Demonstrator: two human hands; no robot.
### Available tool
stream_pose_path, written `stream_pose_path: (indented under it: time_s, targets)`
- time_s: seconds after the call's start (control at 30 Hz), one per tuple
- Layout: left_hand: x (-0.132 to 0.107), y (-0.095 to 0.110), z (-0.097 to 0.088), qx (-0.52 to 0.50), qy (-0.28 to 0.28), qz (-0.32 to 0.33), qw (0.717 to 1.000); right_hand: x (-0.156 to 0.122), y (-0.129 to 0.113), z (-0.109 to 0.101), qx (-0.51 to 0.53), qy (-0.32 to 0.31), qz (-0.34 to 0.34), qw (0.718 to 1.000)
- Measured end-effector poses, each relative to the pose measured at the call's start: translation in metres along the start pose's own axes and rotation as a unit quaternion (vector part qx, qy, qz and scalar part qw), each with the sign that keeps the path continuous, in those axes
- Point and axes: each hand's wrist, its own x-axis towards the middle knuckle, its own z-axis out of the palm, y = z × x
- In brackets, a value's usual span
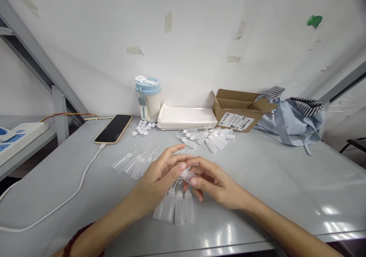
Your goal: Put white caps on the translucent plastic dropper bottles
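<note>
Between my two hands a small translucent plastic dropper bottle (188,176) lies tilted. My right hand (215,182) is closed on its body, with thumb and fingers around it. My left hand (164,171) pinches its neck end by the thumb; the fingertips behind are partly hidden. Just below, several bottles (179,209) lie side by side on the grey table (257,184), some with thin white strings at the neck. More bottles with strings (133,164) lie left of my left hand, and a pile of them (214,138) is farther back.
White caps (143,127) sit in a heap before a blue-lidded cup (148,98). Beside it are stacked white envelopes (187,116), an open cardboard box (237,110) and a light blue cloth bag (294,119). A phone (113,129) with a white cable (77,190) lies left.
</note>
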Motion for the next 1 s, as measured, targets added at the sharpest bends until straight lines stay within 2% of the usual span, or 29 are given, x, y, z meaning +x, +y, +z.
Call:
stream_pose_path:
  time_s: [0.07,0.17,0.23,0.43,0.6,0.7,0.9,1.0]
  targets:
    - [0.0027,0.0012,-0.003,0.023,-0.004,-0.008,1.0,-0.0004,-0.0012,-0.0005,-0.004,0.01,-0.006,1.0]
    - [0.0053,0.0031,-0.0085,0.113,-0.019,-0.013,0.993,-0.001,-0.0029,-0.0012,-0.023,0.021,0.0,1.0]
    - [0.0052,0.0047,-0.0106,0.16,-0.005,-0.004,0.987,-0.0012,-0.0036,-0.0017,-0.045,0.026,0.008,0.999]
    - [0.0027,0.0086,-0.0102,0.2,-0.007,0.02,0.98,-0.0008,-0.0054,-0.0033,-0.119,0.066,0.01,0.991]
    - [0.0021,0.0078,-0.0095,0.238,0.026,0.056,0.969,0.0014,-0.007,-0.0045,-0.171,0.119,0.024,0.978]
    - [0.0023,0.0071,-0.008,0.253,0.039,0.077,0.964,0.0021,-0.0076,-0.0058,-0.154,0.121,0.029,0.98]
    - [0.0024,0.0041,-0.005,0.279,0.033,0.131,0.951,0.0025,-0.0087,-0.0087,-0.052,0.084,0.05,0.994]
    - [0.0019,0.0044,-0.0028,0.272,0.029,0.114,0.955,0.0035,-0.0079,-0.0094,0.003,0.062,0.061,0.996]
